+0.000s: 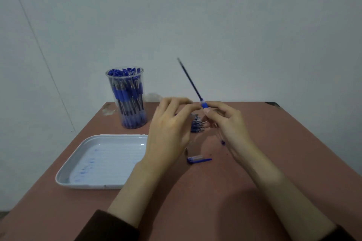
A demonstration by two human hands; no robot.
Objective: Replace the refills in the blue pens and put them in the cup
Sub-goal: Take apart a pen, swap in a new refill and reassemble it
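Fingers (pixel 208 112) of the right hand (pixel 230 129) pinch the pen (pixel 204 105) just under its blue grip, tilting it so the refill (pixel 189 81) juts up clear, probably to be drawn out or seated. The left hand (pixel 168 129) curls its fingertips (pixel 183 103) together beside that grip; whether they nip anything I cannot tell. Right of the cup (pixel 129 100), already packed with blue pens, the spare refills (pixel 197 125) lie within reach, while nearer than the cup sit a tray (pixel 64 174) and a loose cap (pixel 197 160) on the counter (pixel 293 152).
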